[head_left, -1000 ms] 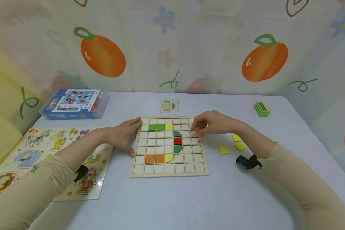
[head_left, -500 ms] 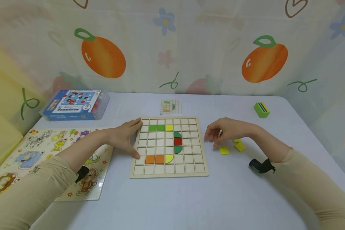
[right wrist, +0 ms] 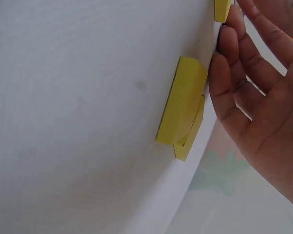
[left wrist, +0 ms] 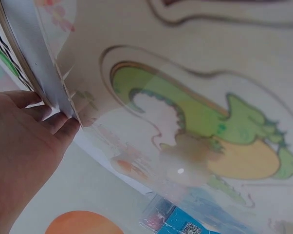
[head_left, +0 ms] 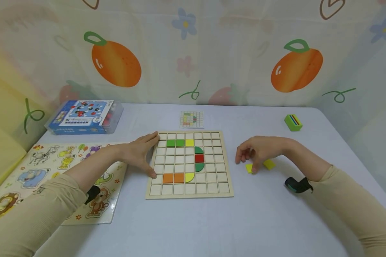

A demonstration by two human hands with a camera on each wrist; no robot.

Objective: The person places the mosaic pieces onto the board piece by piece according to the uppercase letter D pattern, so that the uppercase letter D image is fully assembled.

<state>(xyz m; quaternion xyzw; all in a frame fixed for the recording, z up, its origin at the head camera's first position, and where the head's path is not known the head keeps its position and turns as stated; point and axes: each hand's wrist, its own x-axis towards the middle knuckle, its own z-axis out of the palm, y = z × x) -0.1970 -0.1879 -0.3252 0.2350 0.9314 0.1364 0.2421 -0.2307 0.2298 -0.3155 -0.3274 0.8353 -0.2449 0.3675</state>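
Note:
A wooden grid board lies flat in the middle of the head view. It carries green squares, a yellow square, dark green quarter circles, a red square, orange squares and a yellow quarter circle. My left hand rests along the board's left edge, thumb and fingers spread. To the right of the board, my right hand is over loose yellow square tiles, its thumb tip at the nearest tile. The right wrist view has a yellow tile beside the fingertips.
Behind the board lies a small pattern card. An animal puzzle board lies under my left forearm. A blue-labelled plastic box stands at the back left, a green striped block at the back right.
My right hand has moved from the board's right side rightward and down to the yellow tiles, now partly covering them. My left hand stays at the board, its thumb shifted slightly inward.

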